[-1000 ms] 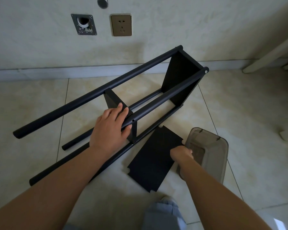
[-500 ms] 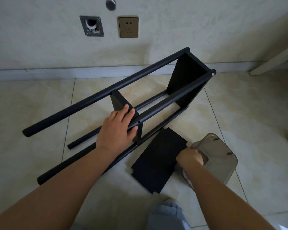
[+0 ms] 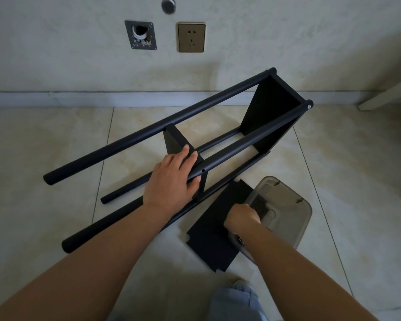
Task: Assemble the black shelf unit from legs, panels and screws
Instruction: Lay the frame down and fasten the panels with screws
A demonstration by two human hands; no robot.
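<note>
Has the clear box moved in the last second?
Yes. The clear box moved left: earlier it covered the floor tile seam; now it sits left of the seam and overlaps the loose black panel.

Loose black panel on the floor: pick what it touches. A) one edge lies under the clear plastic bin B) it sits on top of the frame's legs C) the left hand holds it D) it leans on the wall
A: the loose black panel lies flat on the tiles, its right edge running under the clear plastic bin.
</note>
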